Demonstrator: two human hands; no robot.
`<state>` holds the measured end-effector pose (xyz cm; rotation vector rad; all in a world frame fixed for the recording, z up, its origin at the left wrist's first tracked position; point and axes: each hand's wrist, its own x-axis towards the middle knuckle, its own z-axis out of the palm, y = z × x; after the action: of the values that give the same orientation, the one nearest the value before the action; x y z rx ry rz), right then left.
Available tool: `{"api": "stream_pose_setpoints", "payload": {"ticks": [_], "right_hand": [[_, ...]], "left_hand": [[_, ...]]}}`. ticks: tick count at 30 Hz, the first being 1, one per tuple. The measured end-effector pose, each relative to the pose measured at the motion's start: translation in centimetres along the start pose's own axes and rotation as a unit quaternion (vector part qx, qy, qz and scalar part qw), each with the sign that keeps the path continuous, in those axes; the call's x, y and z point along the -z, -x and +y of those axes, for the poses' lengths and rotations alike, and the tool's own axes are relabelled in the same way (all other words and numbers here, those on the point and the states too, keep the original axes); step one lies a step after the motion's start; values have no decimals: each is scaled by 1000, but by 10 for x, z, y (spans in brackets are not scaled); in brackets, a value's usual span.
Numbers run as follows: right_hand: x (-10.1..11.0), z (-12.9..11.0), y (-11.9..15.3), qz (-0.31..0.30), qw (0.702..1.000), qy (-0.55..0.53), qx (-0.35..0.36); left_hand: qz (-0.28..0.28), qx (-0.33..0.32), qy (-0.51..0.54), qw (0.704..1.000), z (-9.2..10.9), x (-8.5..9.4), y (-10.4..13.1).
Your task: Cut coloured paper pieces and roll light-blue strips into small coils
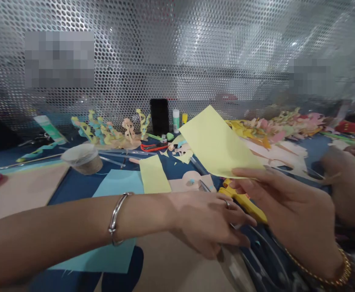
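Note:
My right hand [295, 215], with a gold bracelet at the wrist, pinches the lower edge of a pale yellow sheet of paper [216, 142] and holds it tilted above the table. My left hand [204, 223], wearing a silver bangle and a ring, reaches across to the right, palm down. Its fingers are partly bent and apart, close to a yellow-handled tool [247, 205] and a clear, shiny item [262, 263] that I cannot make out. Beneath my left forearm lie a light blue sheet [116, 182] and a yellow paper strip [155, 174].
A lidded cup [84, 160], glue sticks [176, 121], a black phone [159, 117] and a red-and-black cutter [154, 147] stand or lie farther back. Curled paper pieces [104, 129] line the perforated metal barrier [177, 52]. Another person's blurred hand [344, 178] is at right.

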<state>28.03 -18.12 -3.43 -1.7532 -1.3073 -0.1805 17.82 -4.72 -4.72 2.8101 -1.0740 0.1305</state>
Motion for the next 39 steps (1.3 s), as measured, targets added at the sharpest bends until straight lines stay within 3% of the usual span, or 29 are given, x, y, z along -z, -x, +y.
{"api": "stream_pose_setpoints", "payload": {"ticks": [3,6,8,10,13,16,18,21,26,33,36,39], "right_hand": [[0,-1,-3,-34,999,-20,-5],[-10,-5,6,-135,990,-43,12],[-21,-8,19,-229,970,-69,32],[-33,-13,35,-346,932,-91,56],[-45,-18,54,-427,897,-103,56],[-51,-23,60,-430,895,-111,28],[-51,-23,60,-430,897,-102,-5],[-49,-20,59,-437,895,-83,-17],[-46,-10,55,-379,918,17,114],[-49,-12,55,-334,914,79,217],[-49,-12,55,-346,911,78,212],[-50,-15,56,-369,914,38,165]], "left_hand": [[66,64,-18,996,15,-1,18],[111,154,-14,982,49,-8,47],[134,164,-20,977,76,-18,70],[161,207,15,965,102,-27,90],[203,325,1,924,126,-36,107],[192,447,-11,873,129,-37,110],[169,482,33,859,124,-38,109],[161,480,64,860,117,-40,108],[175,455,42,872,116,-47,110],[189,458,25,868,118,-46,108],[198,465,30,862,118,-45,106],[208,475,48,854,117,-43,103]]}}
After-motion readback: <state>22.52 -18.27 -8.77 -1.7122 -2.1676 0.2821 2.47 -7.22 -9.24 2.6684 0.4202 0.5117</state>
